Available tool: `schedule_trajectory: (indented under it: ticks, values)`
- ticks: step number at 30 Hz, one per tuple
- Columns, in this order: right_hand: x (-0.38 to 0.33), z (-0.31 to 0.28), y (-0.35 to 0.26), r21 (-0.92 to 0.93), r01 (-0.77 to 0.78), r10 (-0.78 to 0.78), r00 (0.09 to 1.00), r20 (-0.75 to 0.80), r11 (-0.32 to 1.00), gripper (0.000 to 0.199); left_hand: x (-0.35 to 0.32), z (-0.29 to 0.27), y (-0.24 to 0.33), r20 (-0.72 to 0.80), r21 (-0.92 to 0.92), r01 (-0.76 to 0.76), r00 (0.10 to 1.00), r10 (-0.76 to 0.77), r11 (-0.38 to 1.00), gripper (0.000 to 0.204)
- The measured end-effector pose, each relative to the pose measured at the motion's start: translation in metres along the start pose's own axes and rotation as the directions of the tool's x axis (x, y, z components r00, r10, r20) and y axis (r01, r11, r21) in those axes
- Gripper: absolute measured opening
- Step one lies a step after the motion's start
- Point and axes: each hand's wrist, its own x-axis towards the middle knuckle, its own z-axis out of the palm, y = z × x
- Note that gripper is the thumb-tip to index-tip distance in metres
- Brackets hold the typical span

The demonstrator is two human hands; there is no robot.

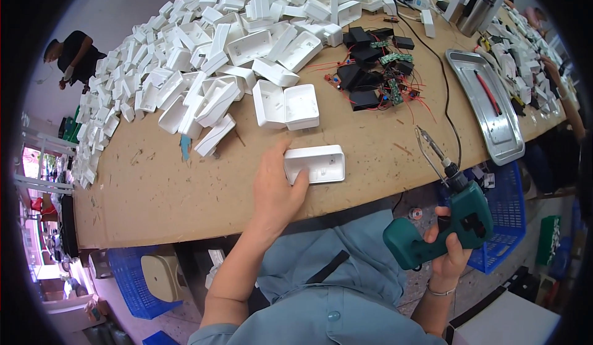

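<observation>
My left hand (277, 184) grips the left end of a white plastic housing (327, 164), thumb inside its hollow and fingers behind the wall. The housing rests on the table near its front edge, its open side showing small moulded posts. In my right hand (450, 255) is a green soldering gun (472, 215), held by its handle with a finger at the black trigger. The gun's metal tip and curved wire guide point up and to the left, beyond the table edge. Two more open white housings (301, 105) sit side by side just past the left hand.
A big heap of white housings (247, 45) covers the table's far left. Black boxes with green circuit boards and red wires (377, 67) lie right of centre. A metal tray (503, 132) holds a red tool (488, 92). A black cord (446, 79) crosses the table. People work nearby.
</observation>
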Motion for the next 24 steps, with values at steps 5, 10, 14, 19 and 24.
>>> schedule_trajectory:
  ticks: [5, 10, 14, 19, 24]
  values:
    - [0.0, 0.001, 0.0, 0.009, -0.011, 0.011, 1.0, 0.02, 1.0, 0.058, -0.002, -0.004, 0.005, -0.045, -0.063, -0.024, 0.999, 0.021, 0.998, 0.053]
    - [-0.001, -0.007, 0.005, 0.071, -0.049, 0.048, 0.999, 0.016, 0.996, 0.06, 0.028, -0.021, 0.015, -0.208, 0.063, -0.26, 0.941, 0.268, 0.964, 0.039]
    - [0.002, -0.012, 0.005, 0.092, -0.045, 0.046, 0.999, -0.01, 0.995, 0.061, 0.105, -0.009, 0.046, -0.096, 0.045, -0.549, 0.829, 0.551, 0.834, 0.027]
    - [0.003, -0.013, 0.005, 0.127, -0.032, 0.037, 0.999, -0.039, 0.991, 0.061, 0.17, 0.054, 0.051, 0.206, 0.162, -0.787, 0.617, 0.76, 0.595, 0.021]
    - [0.009, -0.016, 0.001, 0.115, -0.012, 0.023, 0.995, -0.093, 0.993, 0.062, 0.193, 0.063, 0.049, 0.604, 0.336, -0.822, 0.562, 0.565, 0.459, 0.009]
